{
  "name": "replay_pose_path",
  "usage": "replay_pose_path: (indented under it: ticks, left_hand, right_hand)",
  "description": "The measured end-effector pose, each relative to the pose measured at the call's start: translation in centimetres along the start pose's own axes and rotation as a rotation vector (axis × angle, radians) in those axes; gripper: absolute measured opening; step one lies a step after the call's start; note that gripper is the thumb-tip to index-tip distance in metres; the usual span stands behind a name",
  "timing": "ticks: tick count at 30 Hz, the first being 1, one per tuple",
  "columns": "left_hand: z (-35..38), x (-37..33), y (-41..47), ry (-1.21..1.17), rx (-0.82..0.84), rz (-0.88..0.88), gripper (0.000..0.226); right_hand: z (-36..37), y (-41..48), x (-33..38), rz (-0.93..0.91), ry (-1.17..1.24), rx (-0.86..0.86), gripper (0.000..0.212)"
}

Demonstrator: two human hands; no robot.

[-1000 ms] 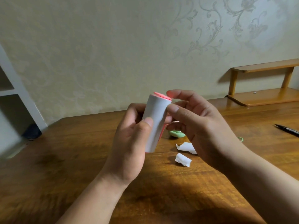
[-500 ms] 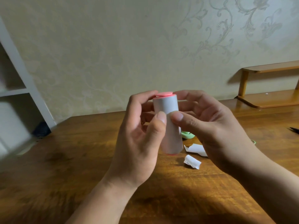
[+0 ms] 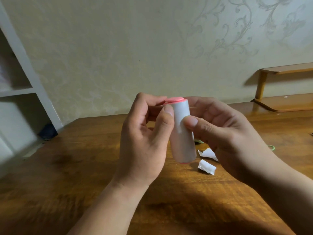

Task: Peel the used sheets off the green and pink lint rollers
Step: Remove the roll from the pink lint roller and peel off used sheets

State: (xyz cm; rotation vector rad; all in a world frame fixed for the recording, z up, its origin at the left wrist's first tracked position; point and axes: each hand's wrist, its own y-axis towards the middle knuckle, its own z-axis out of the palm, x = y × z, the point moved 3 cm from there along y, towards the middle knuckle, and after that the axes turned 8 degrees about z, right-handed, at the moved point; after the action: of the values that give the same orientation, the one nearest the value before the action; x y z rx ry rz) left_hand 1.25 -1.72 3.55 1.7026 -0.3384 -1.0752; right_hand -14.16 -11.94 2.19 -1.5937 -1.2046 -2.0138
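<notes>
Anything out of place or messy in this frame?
Only two crumpled white paper scraps lying loose on the wooden table, just behind the pink lint roller that the left hand and right hand hold roughly upright. They look like peeled sheets, not binned. Nothing looks damaged or spilled.

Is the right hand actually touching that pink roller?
Touching. In the head view the thumb of the right hand presses the white side of the pink lint roller.

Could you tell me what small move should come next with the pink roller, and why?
Probably drag the thumb of the right hand across the pink roller to find a sheet edge: the left hand steadies it and no corner looks lifted yet.
</notes>
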Motion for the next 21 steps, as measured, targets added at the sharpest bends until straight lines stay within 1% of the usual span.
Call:
replay_pose_path:
  ticks: [5, 11, 17, 21]
  left_hand:
    - [0.03, -0.12, 0.03, -0.011, -0.019, -0.001, 0.019]
    - [-0.02, -0.34, 0.03, 0.023, 0.004, -0.018, 0.024]
    - [-0.04, -0.41, 0.0, 0.028, 0.048, -0.072, 0.03]
    - [-0.2, -0.3, 0.01, 0.013, 0.054, -0.111, 0.029]
  right_hand:
    - [-0.03, 0.06, -0.11, 0.018, 0.027, 0.045, 0.045]
    - [0.04, -0.08, -0.03, 0.007, 0.008, 0.072, 0.044]
    - [-0.24, -0.34, 0.26, -0.035, -0.162, -0.028, 0.038]
    - [-0.38, -0.29, 0.25, -0.027, -0.199, -0.051, 0.037]
